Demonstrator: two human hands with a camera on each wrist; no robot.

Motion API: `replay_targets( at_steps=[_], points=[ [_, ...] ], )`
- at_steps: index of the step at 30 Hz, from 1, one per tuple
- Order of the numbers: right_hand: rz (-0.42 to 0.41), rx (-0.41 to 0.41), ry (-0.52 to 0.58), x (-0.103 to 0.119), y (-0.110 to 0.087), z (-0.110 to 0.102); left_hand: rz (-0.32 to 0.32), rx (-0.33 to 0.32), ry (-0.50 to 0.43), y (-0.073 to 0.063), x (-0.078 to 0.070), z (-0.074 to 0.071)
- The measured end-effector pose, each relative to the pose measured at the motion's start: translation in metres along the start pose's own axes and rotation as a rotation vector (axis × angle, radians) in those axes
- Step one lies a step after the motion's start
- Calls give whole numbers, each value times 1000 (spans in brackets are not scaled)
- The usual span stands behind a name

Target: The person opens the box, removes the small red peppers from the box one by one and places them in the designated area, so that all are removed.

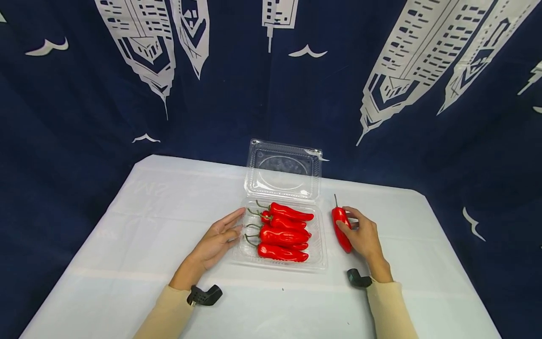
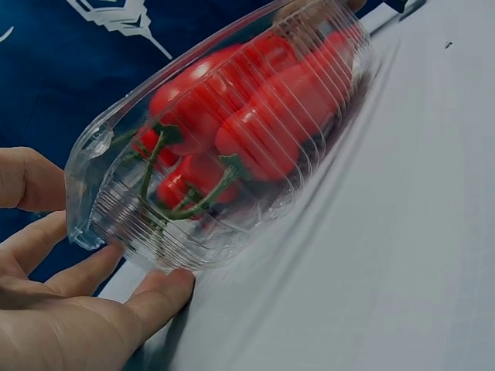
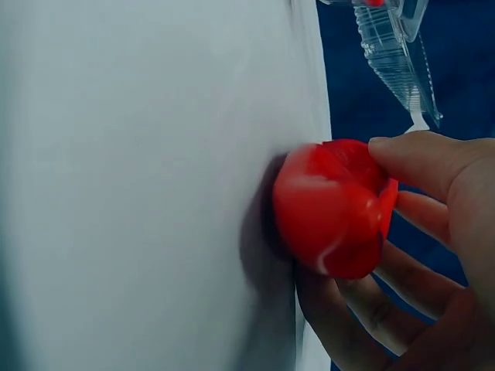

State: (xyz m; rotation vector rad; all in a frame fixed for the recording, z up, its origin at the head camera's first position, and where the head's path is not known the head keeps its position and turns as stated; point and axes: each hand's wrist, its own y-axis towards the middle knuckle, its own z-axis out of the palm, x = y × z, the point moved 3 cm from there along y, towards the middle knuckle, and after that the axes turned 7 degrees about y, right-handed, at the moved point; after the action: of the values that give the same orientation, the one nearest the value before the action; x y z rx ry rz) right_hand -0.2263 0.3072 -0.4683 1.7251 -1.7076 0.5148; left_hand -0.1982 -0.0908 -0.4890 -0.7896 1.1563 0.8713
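Note:
A clear plastic clamshell box (image 1: pixel 320 256) lies on the table with its lid (image 1: pixel 282 188) raised at the back. Several red peppers (image 1: pixel 284 234) with green stems lie side by side inside it, stems to the left. My left hand (image 1: pixel 215 242) is at the box's left side, fingers extended; in the left wrist view its fingertips (image 2: pixel 174 286) touch the ribbed wall (image 2: pixel 166 247). Right of the box, my right hand (image 1: pixel 365 237) holds another red pepper (image 1: pixel 342 235) between thumb and fingers, stem pointing away. The right wrist view shows that pepper (image 3: pixel 332 216) close to the tabletop.
The box stands on a white-covered table (image 1: pixel 139 245). Behind the table hangs a dark blue curtain (image 1: pixel 237 103) printed with white buildings and birds. A black wrist camera (image 1: pixel 205 295) sits on the left wrist, another black camera (image 1: pixel 359 278) on the right.

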Motion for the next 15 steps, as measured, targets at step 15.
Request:
replay_targets(
  at_steps=[15],
  points=[
    [87, -2, 13, 0, 1, 5, -17, -51, 24, 1, 0, 1]
  ],
)
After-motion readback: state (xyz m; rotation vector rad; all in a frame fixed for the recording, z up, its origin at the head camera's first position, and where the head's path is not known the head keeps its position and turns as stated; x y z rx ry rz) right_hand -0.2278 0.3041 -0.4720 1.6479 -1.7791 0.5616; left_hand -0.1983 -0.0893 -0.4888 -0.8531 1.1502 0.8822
